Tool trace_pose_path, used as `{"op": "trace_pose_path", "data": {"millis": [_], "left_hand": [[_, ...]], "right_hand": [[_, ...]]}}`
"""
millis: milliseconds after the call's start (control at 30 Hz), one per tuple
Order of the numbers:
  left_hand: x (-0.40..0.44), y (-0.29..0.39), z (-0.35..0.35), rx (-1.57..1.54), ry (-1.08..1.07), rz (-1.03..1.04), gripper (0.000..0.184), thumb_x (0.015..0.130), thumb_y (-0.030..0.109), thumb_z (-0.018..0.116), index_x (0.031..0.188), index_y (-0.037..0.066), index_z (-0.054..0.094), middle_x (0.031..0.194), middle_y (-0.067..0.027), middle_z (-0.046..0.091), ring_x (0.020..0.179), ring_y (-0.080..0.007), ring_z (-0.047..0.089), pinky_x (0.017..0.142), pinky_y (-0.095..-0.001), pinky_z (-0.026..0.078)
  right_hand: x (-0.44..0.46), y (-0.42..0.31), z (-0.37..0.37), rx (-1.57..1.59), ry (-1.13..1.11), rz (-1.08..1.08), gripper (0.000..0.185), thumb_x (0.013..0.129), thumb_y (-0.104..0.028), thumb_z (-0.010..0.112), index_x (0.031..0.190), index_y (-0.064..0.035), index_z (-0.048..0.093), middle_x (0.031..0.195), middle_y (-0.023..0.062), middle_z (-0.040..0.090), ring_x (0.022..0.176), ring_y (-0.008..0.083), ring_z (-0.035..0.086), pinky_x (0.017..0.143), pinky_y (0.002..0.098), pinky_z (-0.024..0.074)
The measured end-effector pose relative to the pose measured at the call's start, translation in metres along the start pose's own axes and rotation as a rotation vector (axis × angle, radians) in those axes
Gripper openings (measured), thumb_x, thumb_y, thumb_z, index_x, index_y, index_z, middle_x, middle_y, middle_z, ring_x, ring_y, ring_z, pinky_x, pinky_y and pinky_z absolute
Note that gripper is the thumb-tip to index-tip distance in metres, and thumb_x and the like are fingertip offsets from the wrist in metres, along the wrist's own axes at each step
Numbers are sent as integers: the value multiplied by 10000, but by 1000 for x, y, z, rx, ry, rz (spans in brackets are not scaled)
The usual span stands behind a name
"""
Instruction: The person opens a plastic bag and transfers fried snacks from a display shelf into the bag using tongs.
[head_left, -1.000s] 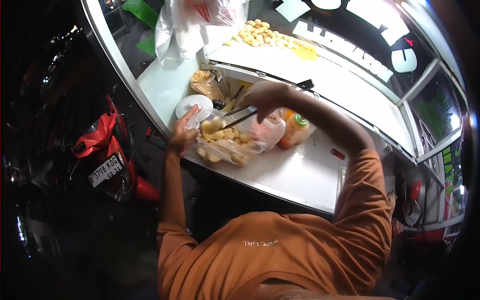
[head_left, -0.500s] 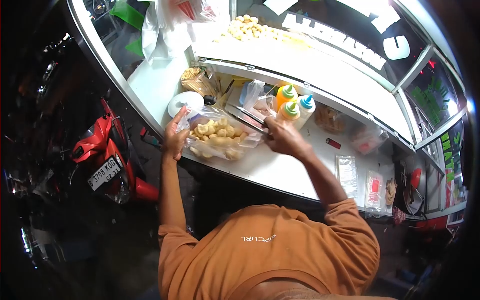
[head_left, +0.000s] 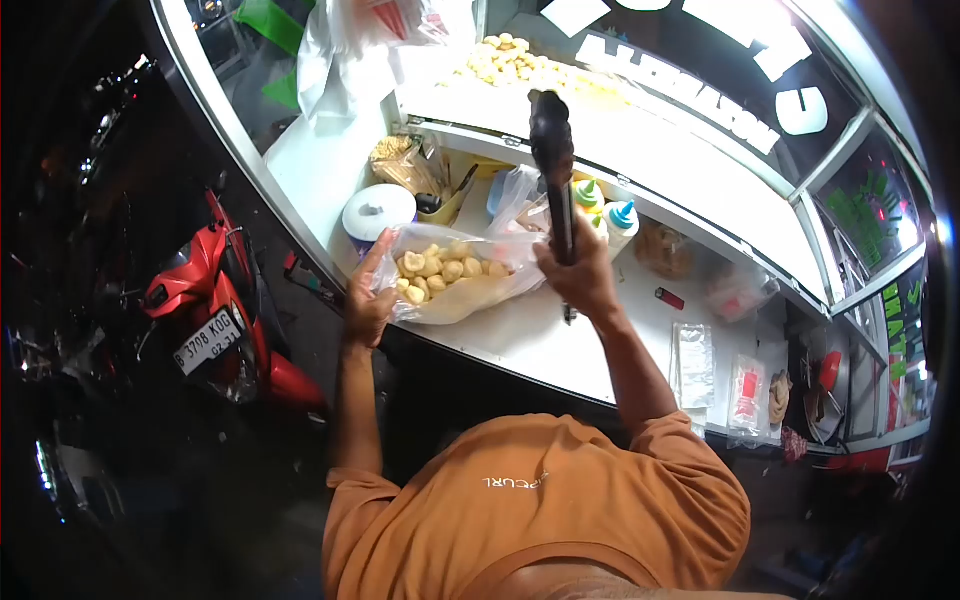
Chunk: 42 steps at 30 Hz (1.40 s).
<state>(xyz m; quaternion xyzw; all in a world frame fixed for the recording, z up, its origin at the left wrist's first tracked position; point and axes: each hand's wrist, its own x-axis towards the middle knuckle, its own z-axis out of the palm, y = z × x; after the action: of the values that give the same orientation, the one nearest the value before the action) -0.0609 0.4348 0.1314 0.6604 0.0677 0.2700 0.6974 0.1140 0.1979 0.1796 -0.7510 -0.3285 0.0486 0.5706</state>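
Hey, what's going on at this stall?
A person is handling a clear plastic bag of round, pale yellow pieces over a white counter. The left hand grips one side of the bag; the right hand, at its other end, holds dark tongs pointing away from the bag. Squeeze bottles stand behind.

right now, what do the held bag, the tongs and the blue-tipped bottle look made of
Held bag: thin plastic film, see-through and creased, slightly glossy. Tongs: black head, perhaps plastic or silicone; the slim, straight shaft could be metal, finish unclear. Blue-tipped bottle: likely smooth plastic, judging by its pale body and pointed nozzle.
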Motion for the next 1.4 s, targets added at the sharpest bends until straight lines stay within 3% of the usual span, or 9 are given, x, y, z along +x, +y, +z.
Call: {"op": "trace_pose_path", "data": {"millis": [167,300,433,600,700,867,1000,1200,1400], "left_hand": [[-1,-15,-1,224,27,12,765,660,-93,428,1422,-38,379,1427,-193,447,1374,-233,357,1151,-335,214],[-5,1,-3,440,-3,22,714,688,-74,452,1399,-28,417,1392,-201,484,1331,-265,427,1115,-347,294],[-3,8,-1,700,-85,83,680,722,-29,526,1395,19,437,1354,-232,500,1286,-338,471,1061,-391,373],[6,45,17,1184,84,85,515,787,132,651,1289,58,559,1266,-205,545,1099,-381,582,913,-412,489],[44,54,25,1115,142,246,333,825,164,651,1135,42,647,1102,-165,616,930,-340,643,801,-398,517],[150,-14,66,1298,-353,276,311,830,206,650,1093,40,635,1090,-147,627,1069,-301,577,878,-421,495],[199,-72,66,1496,-459,288,258,826,234,647,988,33,633,1053,-166,629,1036,-321,592,872,-431,498],[224,-105,52,1558,-492,321,129,808,127,568,805,50,671,837,-131,670,961,-316,622,838,-431,504],[208,-77,32,1760,-379,491,157,789,86,560,701,86,690,787,-90,684,873,-254,629,778,-388,486]], "right_hand": [[6,-11,-37,-262,-235,38,562,714,-318,830,1087,11,567,756,99,605,657,189,568,652,339,476],[21,-15,-77,-306,-229,-73,650,802,-345,730,1282,26,495,836,161,633,794,258,625,759,356,478],[60,-25,-83,-798,-345,-232,722,760,-148,589,1405,32,319,1118,283,564,947,371,611,798,424,497],[132,-46,-79,-1064,-590,-131,622,717,-43,697,1294,55,485,930,210,596,909,322,610,800,417,495],[149,-51,-82,-1099,-497,-338,325,732,-159,734,975,33,637,874,177,673,817,337,658,761,415,522],[148,-61,-70,-1336,-578,-241,565,781,-468,722,1095,-13,604,827,152,691,796,295,677,708,424,514],[132,-81,-70,-1428,-640,-127,319,753,-56,649,1050,50,600,898,167,683,855,270,678,737,377,522],[115,-101,-81,-1394,-762,-169,744,737,-7,597,1409,116,300,1109,252,590,994,296,611,862,417,484],[137,-93,-45,-1514,-851,-298,537,832,-128,579,1299,109,463,1127,233,611,1026,265,628,826,321,514]]}}
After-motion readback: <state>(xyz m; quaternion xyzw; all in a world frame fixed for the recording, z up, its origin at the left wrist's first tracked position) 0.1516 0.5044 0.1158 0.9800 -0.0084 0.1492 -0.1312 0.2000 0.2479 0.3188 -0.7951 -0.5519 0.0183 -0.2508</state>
